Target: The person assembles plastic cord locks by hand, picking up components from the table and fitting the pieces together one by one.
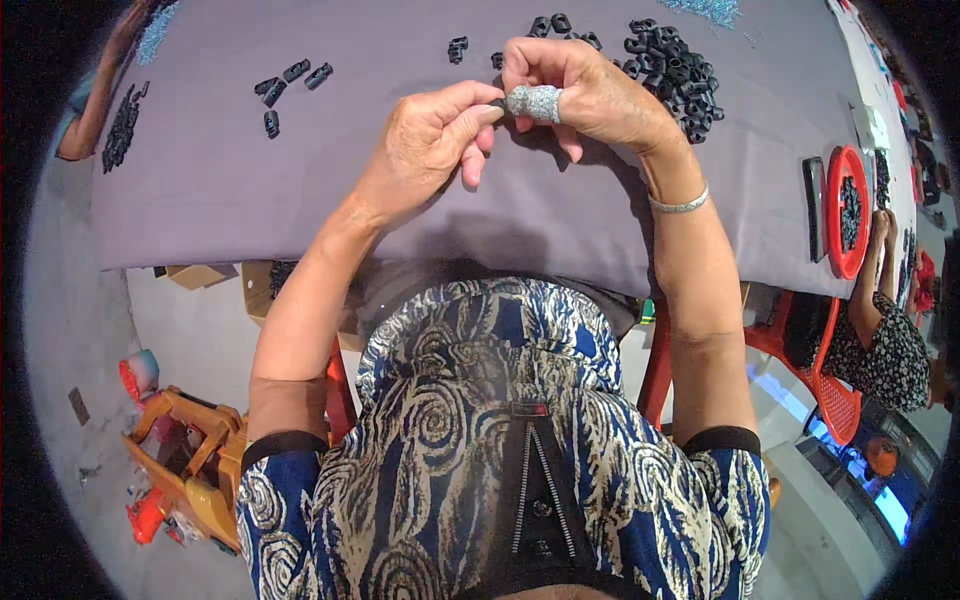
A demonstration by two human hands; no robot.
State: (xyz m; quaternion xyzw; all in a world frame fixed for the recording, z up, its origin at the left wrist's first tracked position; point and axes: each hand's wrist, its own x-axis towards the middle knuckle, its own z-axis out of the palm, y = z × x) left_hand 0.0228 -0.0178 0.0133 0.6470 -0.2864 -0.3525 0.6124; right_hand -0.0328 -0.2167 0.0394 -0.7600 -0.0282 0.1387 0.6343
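My left hand (430,140) and my right hand (600,100) meet above the far half of the table. Left thumb and forefinger pinch a small black plastic part (502,103), mostly hidden by the fingertips. From the other side, my right hand closes on the same spot, its thumb covered by a silvery-grey wrap (535,103). Just beyond my right hand lies a heap of black cylindrical plastic pieces with holes (685,80), which look like cord locks. Several similar loose pieces (295,72) are scattered left of my left hand.
A purple-grey cloth (300,215) covers the table. Thin black parts (122,130) lie at far left, near another person's arm (95,105). Blue bits (705,8) are heaped at the back. A red basket (836,250) holds black pieces at right, beside a red chair (835,400).
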